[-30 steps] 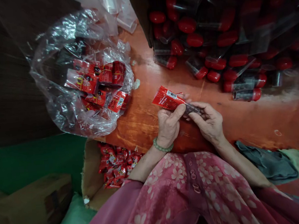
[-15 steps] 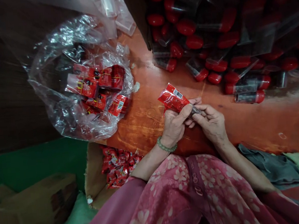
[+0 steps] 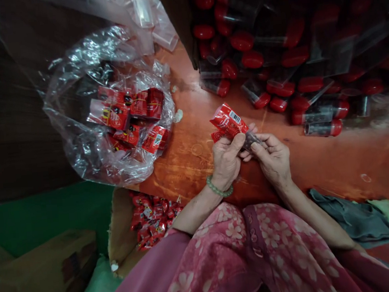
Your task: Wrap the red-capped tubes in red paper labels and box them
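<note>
A red printed wrapper (image 3: 228,119) with a white barcode points up and to the left between my hands. My left hand (image 3: 226,161), with a green bead bracelet at the wrist, is closed on the wrapper, its thumb lying on top. Fingers of my right hand (image 3: 274,159) pinch the lower right end of a small dark tube (image 3: 250,141), which meets the wrapper. Part of the tube is hidden under the fingertips. A second red piece shows beneath the wrapper, beside my left fingers.
A clear plastic bag (image 3: 89,163) with bundled red wrappers lies at left. Many red-capped tubes (image 3: 280,87) are heaped at upper right. A cardboard box (image 3: 122,231) of red packets stands at lower left. Dark cloth (image 3: 353,218) lies on the orange table (image 3: 189,165) at right.
The wrapper has shifted slightly right, and more of the dark tube shows between my hands. Both hands still grip. The whole view has shifted slightly.
</note>
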Available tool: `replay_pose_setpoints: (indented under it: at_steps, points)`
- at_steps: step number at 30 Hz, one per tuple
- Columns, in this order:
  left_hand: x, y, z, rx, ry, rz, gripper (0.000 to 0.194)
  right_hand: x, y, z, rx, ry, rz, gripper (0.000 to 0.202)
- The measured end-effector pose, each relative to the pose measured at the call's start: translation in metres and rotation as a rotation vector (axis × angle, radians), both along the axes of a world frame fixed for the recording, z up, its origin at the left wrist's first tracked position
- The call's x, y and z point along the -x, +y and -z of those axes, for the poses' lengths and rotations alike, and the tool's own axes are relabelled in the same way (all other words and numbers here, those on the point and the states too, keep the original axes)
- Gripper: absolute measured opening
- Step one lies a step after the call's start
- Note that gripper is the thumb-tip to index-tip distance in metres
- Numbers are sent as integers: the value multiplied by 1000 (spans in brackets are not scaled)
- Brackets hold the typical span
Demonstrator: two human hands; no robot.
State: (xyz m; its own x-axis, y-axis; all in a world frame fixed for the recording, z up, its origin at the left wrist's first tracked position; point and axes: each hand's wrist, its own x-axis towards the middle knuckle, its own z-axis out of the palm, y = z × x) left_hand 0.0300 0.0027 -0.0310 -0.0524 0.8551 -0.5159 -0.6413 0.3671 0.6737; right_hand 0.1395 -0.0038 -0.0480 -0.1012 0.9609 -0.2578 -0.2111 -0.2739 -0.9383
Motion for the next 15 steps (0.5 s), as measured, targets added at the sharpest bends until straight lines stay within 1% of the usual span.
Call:
replay_pose_setpoints:
  at_steps: [2, 4, 6, 9, 13, 15]
  points:
    - [0, 0, 0, -15, -13, -16, 52, 1, 1, 2, -22, 2, -7, 38]
    - [1, 1, 0, -39, -25, -40, 50, 3, 0, 5, -71, -35, 29, 38]
    - [2, 1, 0, -70, -43, -73, 49, 6, -3, 6, -119, -65, 69, 35]
    - [5, 2, 2, -93, -66, -102, 49, 8, -6, 9, -166, -75, 76, 30]
    - [8, 3, 5, -88, -69, -102, 49, 7, -8, 9, -180, -100, 73, 31]
    - [8, 3, 6, -83, -70, -65, 50, 6, -6, 7, -145, -76, 54, 34]
